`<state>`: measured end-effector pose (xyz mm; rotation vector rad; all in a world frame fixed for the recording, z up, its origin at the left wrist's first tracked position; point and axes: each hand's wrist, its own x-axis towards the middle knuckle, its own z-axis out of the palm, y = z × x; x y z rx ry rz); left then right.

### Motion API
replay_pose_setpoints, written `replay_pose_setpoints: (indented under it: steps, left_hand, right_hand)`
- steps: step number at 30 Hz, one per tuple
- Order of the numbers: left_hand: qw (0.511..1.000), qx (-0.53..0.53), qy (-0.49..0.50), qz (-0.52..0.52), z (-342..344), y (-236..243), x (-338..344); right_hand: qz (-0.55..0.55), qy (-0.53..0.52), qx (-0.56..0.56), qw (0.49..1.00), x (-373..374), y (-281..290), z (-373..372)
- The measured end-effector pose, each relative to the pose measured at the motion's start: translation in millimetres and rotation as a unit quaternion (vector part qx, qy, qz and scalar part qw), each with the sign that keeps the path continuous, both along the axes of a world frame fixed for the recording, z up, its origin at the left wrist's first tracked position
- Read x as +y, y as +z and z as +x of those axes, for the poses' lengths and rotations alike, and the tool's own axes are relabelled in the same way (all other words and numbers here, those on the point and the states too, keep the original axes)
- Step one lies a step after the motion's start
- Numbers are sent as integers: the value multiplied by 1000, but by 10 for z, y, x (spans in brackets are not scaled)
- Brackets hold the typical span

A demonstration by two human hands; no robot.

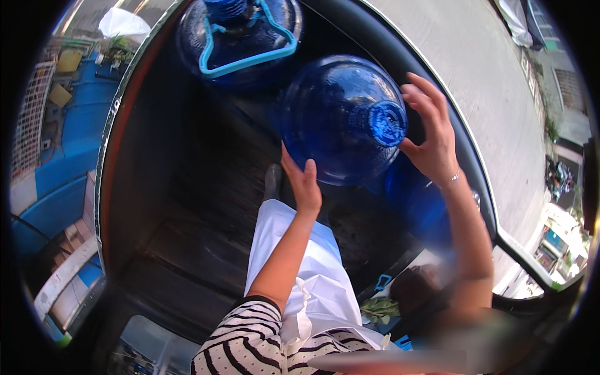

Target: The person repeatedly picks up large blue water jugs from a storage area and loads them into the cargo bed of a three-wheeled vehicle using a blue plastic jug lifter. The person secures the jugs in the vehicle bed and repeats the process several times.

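Here's the jug (331, 112) at one o'clock, left hand (305, 187) against its seven-o'clock side, thumb parted from fingers, right hand (432, 136) at its three, fingers spread beside the cap (387, 123).

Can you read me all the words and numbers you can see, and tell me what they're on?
None that I can read out for you.
Blue cap beside the right hand: pale marks, too small and blurred to read.
Big blue jug by the left hand: faint marks near its neck, too unclear to read.
White apron: no writing that I can see.
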<state>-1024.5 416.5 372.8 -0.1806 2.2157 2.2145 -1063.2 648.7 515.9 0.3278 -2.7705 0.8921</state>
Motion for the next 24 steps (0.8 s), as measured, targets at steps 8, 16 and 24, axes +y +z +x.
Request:
replay_pose_setpoints:
  steps: [8, 16, 24]
  left_hand:
    - [991, 70, 90, 76, -154, 28, 61]
    - [995, 78, 16, 62, -719, -147, 66]
    - [991, 116, -49, 41, -883, -141, -167]
  right_hand:
    - [-748, -358, -269, 490, 9, -1903, 580]
    - [-744, -219, -233, 587, -592, -1857, 237]
    - [-775, -325, -120, 528, -922, -2215, 488]
